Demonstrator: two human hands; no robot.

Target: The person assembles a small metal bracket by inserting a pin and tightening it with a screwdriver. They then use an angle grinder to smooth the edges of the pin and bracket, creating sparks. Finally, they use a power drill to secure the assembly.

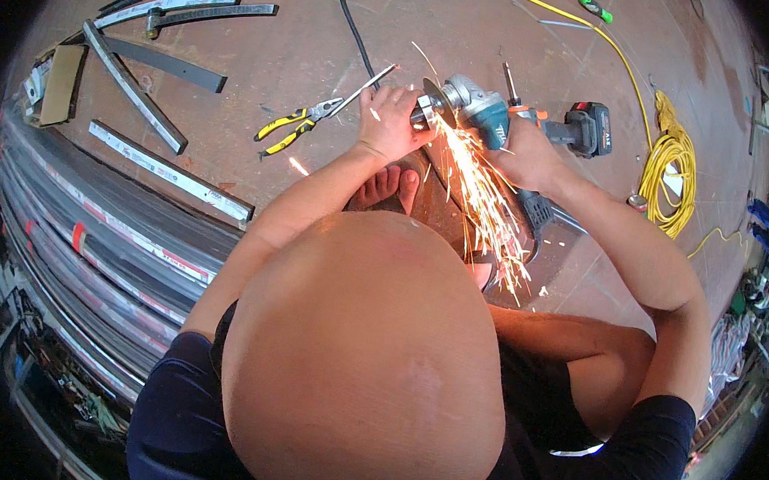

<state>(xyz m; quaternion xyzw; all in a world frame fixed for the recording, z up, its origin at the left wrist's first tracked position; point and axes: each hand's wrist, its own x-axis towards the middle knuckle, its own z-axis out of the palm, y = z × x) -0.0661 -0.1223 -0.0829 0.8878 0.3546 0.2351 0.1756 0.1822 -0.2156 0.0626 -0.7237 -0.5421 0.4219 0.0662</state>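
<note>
My right hand [528, 156] is wrapped round a teal angle grinder [487, 118] with a grey metal head. Its thin disc [439, 101] stands against a small shiny metal piece [423, 111], which the fingers of my left hand [393, 120] hold. A bright stream of sparks [485, 198] shoots from the contact back toward my feet and fans out over the floor. Left of my left hand lie yellow-and-black pliers [299, 127]. A thin rod [364, 87] runs from their jaws toward my knuckles. The metal piece is partly hidden by my fingers.
A cordless drill [588, 129] sits beyond my right hand. Coiled yellow cable [671, 180] lies at the right, a green-handled tool [595, 9] at the far side. Metal bars [171, 170] are scattered at left beside stacked wrapped tubes [118, 230]. My bare foot [388, 187] is near the sparks.
</note>
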